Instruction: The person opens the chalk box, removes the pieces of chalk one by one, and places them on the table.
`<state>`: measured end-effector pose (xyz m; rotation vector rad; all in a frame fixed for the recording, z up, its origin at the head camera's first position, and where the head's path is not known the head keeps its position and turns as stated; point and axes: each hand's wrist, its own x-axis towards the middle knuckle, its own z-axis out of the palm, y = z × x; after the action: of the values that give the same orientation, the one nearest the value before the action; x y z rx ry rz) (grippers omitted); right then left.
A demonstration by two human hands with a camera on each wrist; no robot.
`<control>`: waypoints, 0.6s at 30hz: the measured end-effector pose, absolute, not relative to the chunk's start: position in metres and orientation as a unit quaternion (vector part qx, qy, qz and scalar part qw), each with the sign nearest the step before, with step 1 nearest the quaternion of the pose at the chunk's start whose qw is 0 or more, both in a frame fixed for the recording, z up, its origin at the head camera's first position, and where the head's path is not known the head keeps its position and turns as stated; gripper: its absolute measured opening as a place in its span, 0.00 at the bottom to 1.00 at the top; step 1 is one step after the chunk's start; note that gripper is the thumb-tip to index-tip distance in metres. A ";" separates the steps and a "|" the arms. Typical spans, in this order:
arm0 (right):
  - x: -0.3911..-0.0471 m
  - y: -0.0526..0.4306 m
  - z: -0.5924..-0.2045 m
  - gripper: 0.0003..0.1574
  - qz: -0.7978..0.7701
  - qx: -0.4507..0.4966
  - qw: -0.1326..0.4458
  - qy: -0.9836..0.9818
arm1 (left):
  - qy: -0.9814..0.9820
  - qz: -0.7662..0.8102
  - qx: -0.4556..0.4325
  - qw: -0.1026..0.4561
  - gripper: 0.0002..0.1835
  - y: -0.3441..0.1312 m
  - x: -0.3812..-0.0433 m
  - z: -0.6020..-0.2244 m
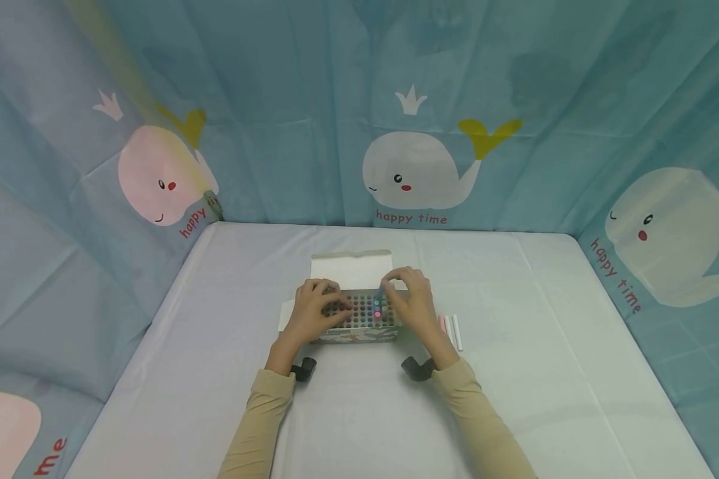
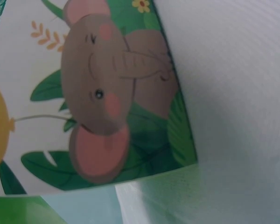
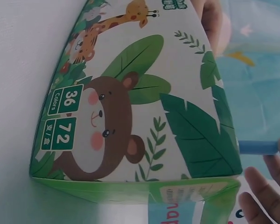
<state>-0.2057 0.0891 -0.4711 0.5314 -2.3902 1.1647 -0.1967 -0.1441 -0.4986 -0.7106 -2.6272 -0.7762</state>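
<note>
In the head view, the left hand [image 1: 313, 311] hides the left part of an open box [image 1: 353, 337] on the table [image 1: 180, 386], so whether it grips cannot be told, while the right hand [image 1: 415, 301] pinches a blue stick [image 3: 257, 147] over the slotted right part, where a few coloured ends show. The left wrist view gives only a printed elephant [image 2: 98, 79], its scene cut off. The right wrist view adds a printed bear [image 3: 100, 130] and shows the stick's other end hidden behind the box edge.

Box [image 3: 135, 102]: "36 Colors", "72"; curtain [image 1: 311, 166]: "happy time"
</note>
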 end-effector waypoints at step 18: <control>-0.204 0.110 -0.471 0.07 0.488 0.159 0.309 -0.801 | -0.920 -0.274 -0.239 0.144 0.04 -0.144 -0.197 -0.500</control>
<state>-0.2040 0.1098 -0.4708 0.4204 -2.1156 1.2888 -0.1972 -0.1443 -0.4997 -0.6880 -2.6532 -0.7910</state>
